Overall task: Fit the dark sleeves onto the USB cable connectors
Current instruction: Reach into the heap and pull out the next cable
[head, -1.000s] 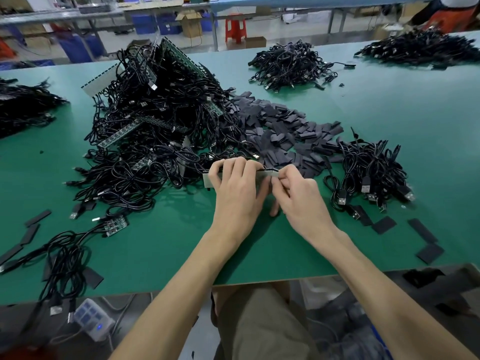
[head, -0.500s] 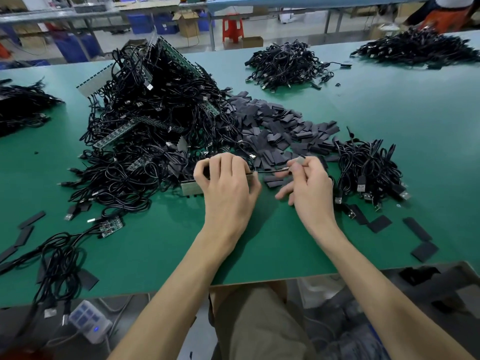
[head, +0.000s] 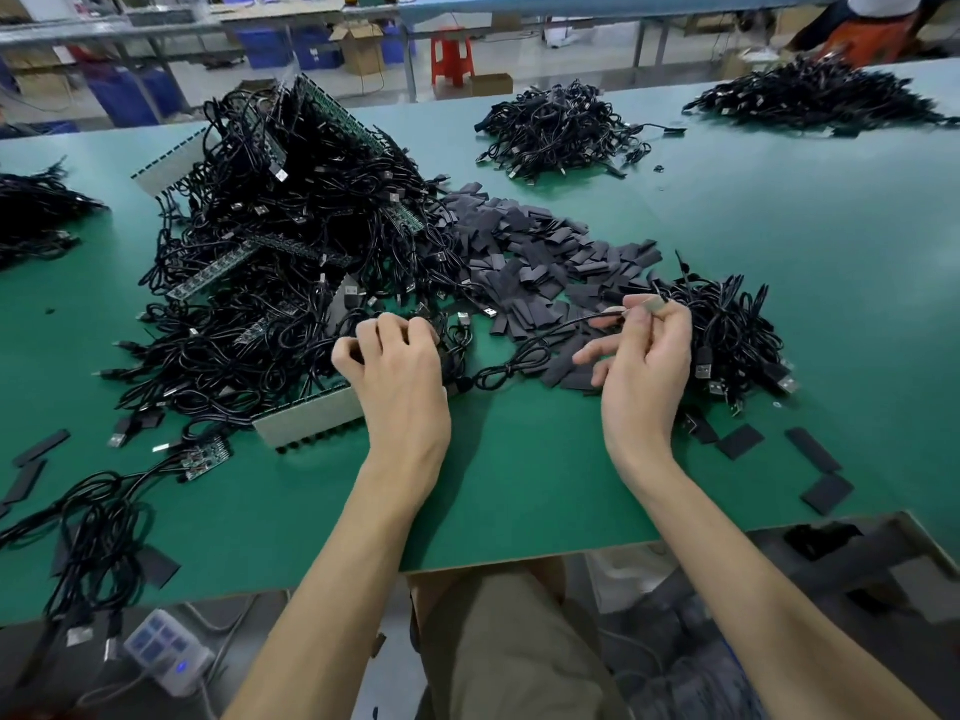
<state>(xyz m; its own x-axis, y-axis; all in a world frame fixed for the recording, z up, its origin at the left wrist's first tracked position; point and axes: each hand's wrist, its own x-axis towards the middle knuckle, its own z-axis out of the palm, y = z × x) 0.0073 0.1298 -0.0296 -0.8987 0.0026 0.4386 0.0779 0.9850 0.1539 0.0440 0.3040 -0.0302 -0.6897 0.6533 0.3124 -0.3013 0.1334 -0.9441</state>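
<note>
My right hand (head: 644,366) pinches the end of a thin black USB cable (head: 524,356) between thumb and forefinger, lifted above the green table (head: 519,485); the cable trails left in a loop toward my left hand. Fingers curled, my left hand (head: 400,376) sits on the right end of a grey connector strip (head: 306,418) at the edge of a big tangled cable heap (head: 291,226). What its fingertips hold is hidden. A pile of flat dark sleeves (head: 545,262) lies just beyond both hands.
A smaller cable bundle (head: 727,330) sits right of my right hand, with loose sleeves (head: 740,441) in front of it. More cable heaps lie at the far middle (head: 556,129), far right (head: 815,96) and left edge (head: 36,215). A power strip (head: 166,652) hangs below the table's near edge.
My hands have parted. The right hand moved right and up, drawing a cable out from the strip. The left hand and strip shifted slightly left.
</note>
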